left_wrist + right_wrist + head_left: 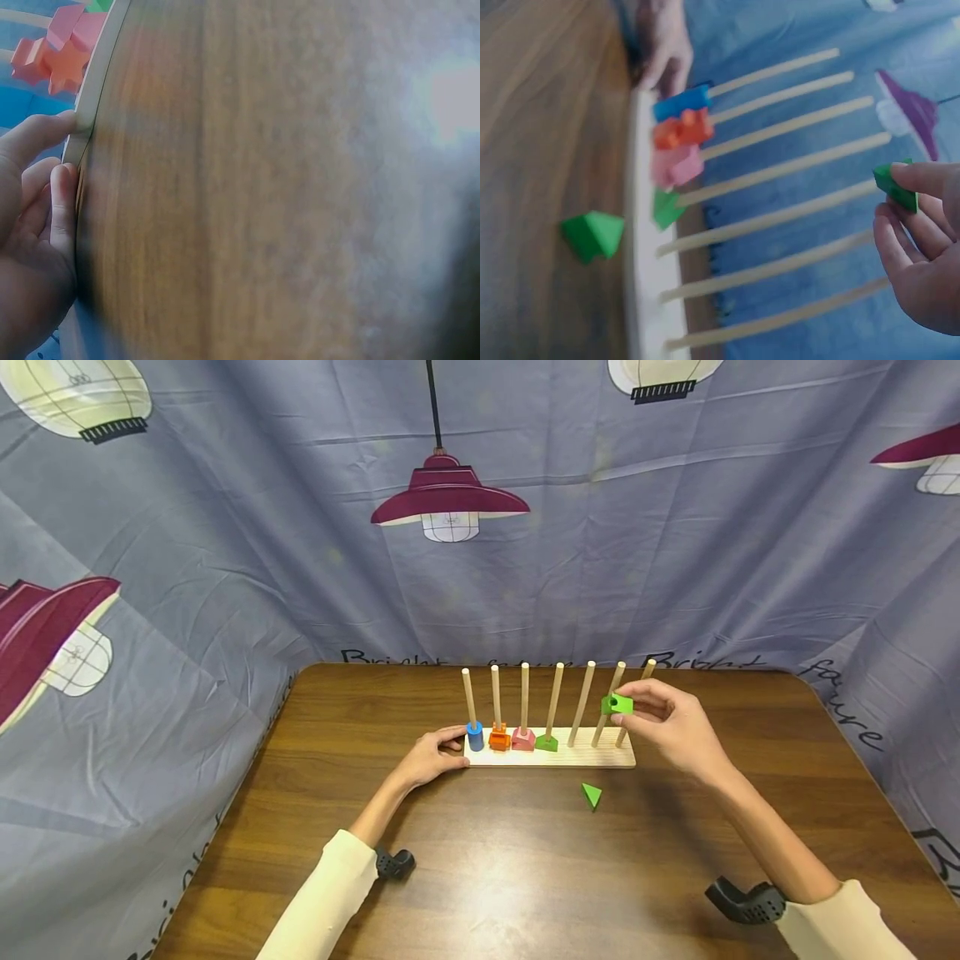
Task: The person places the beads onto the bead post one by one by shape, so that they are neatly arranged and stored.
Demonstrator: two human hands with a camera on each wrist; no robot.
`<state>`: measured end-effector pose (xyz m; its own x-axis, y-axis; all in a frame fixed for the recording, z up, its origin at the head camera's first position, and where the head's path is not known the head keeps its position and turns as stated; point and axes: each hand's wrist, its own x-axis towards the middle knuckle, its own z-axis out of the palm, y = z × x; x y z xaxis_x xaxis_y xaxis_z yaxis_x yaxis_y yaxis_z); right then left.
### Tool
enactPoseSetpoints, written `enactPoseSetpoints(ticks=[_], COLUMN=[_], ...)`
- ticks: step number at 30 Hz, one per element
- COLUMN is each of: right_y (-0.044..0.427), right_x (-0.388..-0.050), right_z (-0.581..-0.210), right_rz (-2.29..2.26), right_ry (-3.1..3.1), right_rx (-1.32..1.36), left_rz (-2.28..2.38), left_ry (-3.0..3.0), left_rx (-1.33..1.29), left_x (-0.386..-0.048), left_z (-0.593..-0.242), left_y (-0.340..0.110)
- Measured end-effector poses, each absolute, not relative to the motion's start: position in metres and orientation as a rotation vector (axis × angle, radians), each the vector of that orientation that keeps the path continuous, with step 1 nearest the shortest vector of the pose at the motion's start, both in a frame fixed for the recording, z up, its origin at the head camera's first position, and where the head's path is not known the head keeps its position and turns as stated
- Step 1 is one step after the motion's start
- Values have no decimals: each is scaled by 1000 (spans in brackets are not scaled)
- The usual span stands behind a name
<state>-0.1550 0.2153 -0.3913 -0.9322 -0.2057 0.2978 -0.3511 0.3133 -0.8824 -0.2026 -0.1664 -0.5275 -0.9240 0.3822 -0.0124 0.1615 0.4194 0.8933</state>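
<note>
A pale wooden peg board (551,760) with several upright pegs stands on the table. My left hand (425,762) grips its left end, thumb at the front corner. From left to right, the first pegs carry a blue cylinder (475,737), an orange star-shaped block (499,740), a pink block (523,740) and a green triangular block (547,743). My right hand (675,722) pinches another green block (894,186) between thumb and fingers, high among the right-hand pegs. Whether that block touches a peg I cannot tell. A loose green triangular block (592,795) lies in front of the board.
The brown wooden table (487,877) extends around the board. Behind it hangs a grey-blue curtain (570,585) printed with lamps, reaching down to the table's back edge.
</note>
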Motion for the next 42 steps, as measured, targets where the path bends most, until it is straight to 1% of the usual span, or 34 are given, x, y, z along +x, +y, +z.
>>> enactPoseSetpoints(ticks=[8,14,19,25,36,42], right_y=[187,167,155,148,142,139], right_x=[-166,-177,-186,-189,-190,-191], right_z=[-362,-352,-356,-365,-375,-381], right_rz=[1770,1706,1595,1345,1305,1331], right_ry=[-2235,-2208,-2236,-2309,-2292,-2264], right_rx=[578,630,636,560,483,448], left_rz=[1471,1476,1490,1492,1469,1485], left_ry=[2470,2475,2474,2474,2476,2475], left_rx=[417,421,429,439,406,445], left_x=[-202,-201,-201,-200,-202,-202], left_z=[-527,-528,-531,-528,-525,-524], left_y=[-165,-166,-166,-166,-165,-165])
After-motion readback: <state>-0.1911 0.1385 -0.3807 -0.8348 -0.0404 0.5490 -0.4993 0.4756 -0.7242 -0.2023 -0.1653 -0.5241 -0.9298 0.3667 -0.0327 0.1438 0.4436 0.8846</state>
